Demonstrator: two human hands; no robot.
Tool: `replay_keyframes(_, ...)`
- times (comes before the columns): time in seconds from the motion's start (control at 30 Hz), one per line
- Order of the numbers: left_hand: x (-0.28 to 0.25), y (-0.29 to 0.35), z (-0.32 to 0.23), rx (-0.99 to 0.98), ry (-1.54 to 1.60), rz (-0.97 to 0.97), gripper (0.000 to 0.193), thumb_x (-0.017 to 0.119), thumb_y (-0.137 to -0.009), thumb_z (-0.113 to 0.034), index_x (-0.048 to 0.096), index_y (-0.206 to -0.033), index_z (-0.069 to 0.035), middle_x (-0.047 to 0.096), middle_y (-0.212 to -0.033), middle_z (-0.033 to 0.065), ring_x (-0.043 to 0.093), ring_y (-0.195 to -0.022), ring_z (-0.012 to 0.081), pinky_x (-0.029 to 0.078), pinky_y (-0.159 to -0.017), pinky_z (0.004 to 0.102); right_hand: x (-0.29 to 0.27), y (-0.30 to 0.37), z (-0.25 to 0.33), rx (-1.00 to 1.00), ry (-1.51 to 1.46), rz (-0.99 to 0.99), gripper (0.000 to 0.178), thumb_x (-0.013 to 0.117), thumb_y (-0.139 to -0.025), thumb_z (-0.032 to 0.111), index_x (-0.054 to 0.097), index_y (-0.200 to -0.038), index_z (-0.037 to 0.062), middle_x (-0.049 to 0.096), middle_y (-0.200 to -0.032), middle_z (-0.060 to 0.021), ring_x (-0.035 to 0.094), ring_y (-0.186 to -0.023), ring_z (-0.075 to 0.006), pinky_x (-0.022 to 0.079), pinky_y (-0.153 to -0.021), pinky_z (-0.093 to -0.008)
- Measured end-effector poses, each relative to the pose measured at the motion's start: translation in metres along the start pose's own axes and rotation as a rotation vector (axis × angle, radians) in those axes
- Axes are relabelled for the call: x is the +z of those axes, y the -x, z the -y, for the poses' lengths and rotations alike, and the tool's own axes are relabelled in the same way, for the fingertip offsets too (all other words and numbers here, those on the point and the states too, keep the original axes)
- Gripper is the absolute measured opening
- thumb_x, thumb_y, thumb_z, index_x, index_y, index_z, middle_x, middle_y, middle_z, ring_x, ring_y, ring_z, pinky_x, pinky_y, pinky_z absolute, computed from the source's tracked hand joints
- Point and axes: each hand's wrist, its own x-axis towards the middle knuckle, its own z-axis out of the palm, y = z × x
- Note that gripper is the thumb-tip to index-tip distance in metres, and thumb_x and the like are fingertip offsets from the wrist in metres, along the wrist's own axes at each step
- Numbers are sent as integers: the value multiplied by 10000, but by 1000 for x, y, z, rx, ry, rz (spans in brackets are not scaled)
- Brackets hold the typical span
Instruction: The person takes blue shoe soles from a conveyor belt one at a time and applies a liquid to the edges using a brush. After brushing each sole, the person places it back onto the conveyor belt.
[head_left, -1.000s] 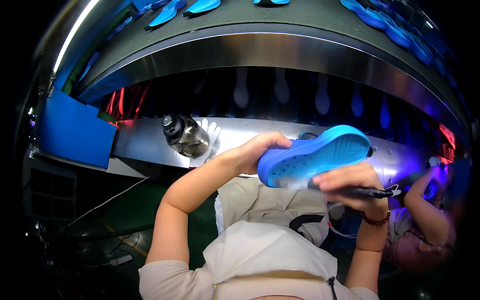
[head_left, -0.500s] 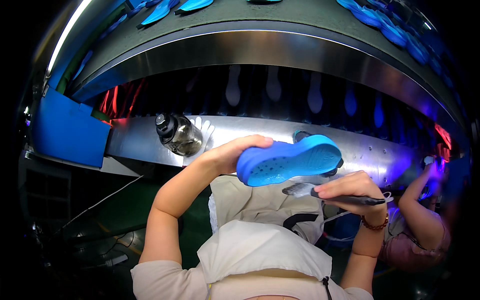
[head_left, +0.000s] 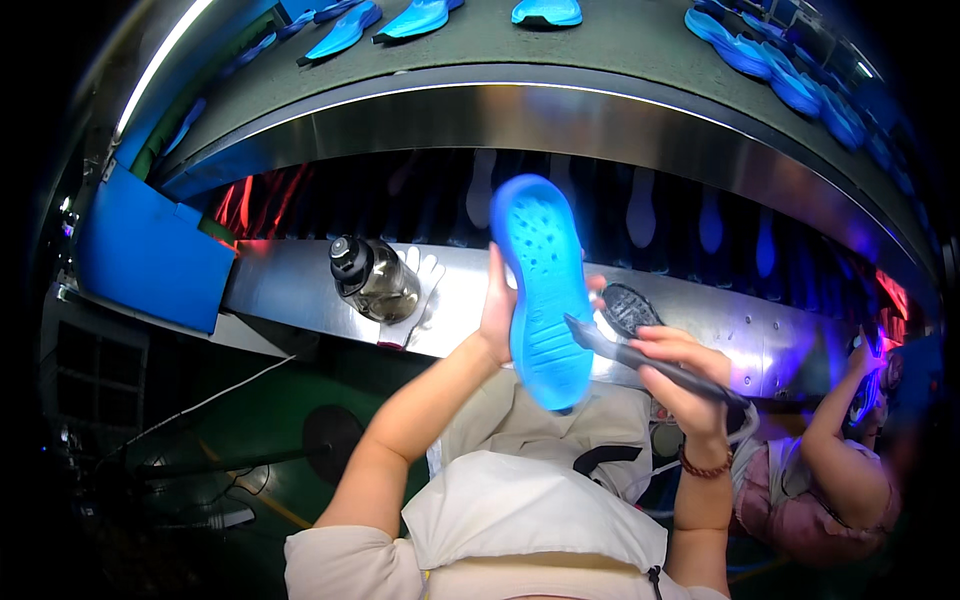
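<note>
My left hand (head_left: 498,312) grips a bright blue shoe sole (head_left: 548,290) round its middle, with fingertips showing at both edges. The sole is upright, its hollow side with small holes and ridges facing me. In my right hand (head_left: 690,372) is a brush with a dark handle (head_left: 655,363), held like a pen. Its tip overlaps the sole's lower right part; whether it touches cannot be told. A pale tube or cord hangs by the handle's rear end. Behind the brush, a dark oval piece with a textured inside (head_left: 628,308) rests on the metal bench.
A dark-capped clear bottle (head_left: 385,285) stands beside a white glove (head_left: 422,290) on the metal ledge (head_left: 290,285). Above runs a green conveyor belt (head_left: 480,45) carrying blue soles (head_left: 420,18). A blue box (head_left: 150,255) is at left. Another person (head_left: 835,450) works at right.
My left hand has raised the sole and turned it from nearly level to upright. The brush in my right hand has moved up and left to the sole. Soles on the belt have shifted.
</note>
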Motion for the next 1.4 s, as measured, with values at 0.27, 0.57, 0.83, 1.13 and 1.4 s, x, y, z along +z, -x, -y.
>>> replay_keyframes(0.27,3,-2,19,40,-39,-207,858,151,-763,-755,442,-1180,-64,547,-1060,166,543,-994,281,462,-847,444,34,-12,2,-268,323,105,154,669,-638,16,626,-784,33,639,-787,-104,623,-738,-225,482,-671,-301)
replay_keyframes(0.57,28,8,20,69,81,-55,915,145,-751,-767,340,-1292,-54,544,-1057,170,530,-1003,316,410,-888,505,19,-22,6,-137,99,58,183,664,-668,-15,645,-849,8,647,-847,-121,632,-763,-215,492,-693,-287)
replay_keyframes(0.83,38,12,1,235,-18,-124,897,188,-730,-787,425,-1189,-54,546,-1032,164,550,-954,307,412,-893,509,8,-8,10,-83,33,111,202,673,-652,-31,642,-851,-16,653,-849,-141,635,-826,-245,499,-754,-311)
replay_keyframes(1.13,63,12,-20,235,-26,-145,854,258,-783,-715,380,-1248,-9,503,-1151,208,528,-1034,332,401,-923,483,8,1,-2,80,-507,152,193,620,-703,-37,612,-896,-53,624,-938,-195,580,-950,-269,438,-868,-355)
replay_keyframes(1.4,66,23,10,293,-177,-192,623,257,-894,-448,333,-1282,33,476,-1205,221,523,-1047,363,410,-922,472,28,0,27,-187,-94,89,191,631,-661,-50,628,-851,-36,644,-868,-183,630,-847,-281,485,-798,-343)
